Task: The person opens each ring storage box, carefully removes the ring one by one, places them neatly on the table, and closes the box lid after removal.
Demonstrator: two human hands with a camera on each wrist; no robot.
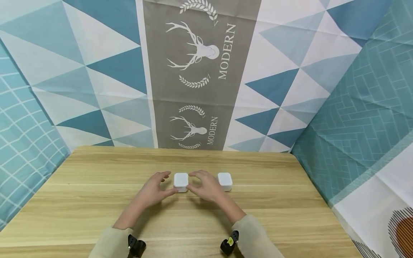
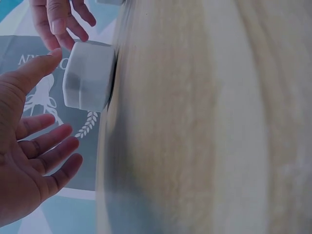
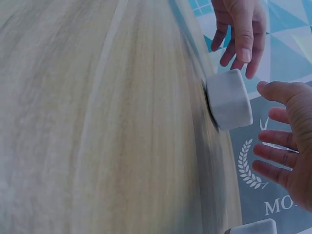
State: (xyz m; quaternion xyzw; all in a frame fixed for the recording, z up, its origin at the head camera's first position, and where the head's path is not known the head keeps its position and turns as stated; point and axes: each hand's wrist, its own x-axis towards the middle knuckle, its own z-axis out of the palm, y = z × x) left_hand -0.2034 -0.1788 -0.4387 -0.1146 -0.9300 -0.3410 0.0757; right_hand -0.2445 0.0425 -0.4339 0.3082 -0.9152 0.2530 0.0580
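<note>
The left hand (image 1: 156, 188) is open, its fingers apart and gently bent, and has hold of nothing. The right hand (image 1: 206, 186) mirrors it, also open and without a grip. Between them, just below the middle of the head frame, a white box (image 1: 181, 182) rests on the table (image 1: 267, 215). Both thumbs come close to its near side; whether either one touches it, I cannot tell.

The box sits flat, its top facing up and one side turned toward the bottom of the frame. Its top looks nearly square, so no clear long axis shows. It is plain white and smooth, with softened corners, and the side is a little greyer than the top.

Just right of the right hand is a second white box (image 1: 224, 181), much the same in look; that hand stands between the two boxes. At the bottom of the frame, each pale sleeve (image 1: 111, 242) has a black wrist camera (image 1: 137, 247) beside it. The tabletop is light striped wood. Beyond its far edge, a patterned cloth (image 1: 277, 89) with triangles, deer heads and the word MODERN fills the upper part of the frame.
</note>
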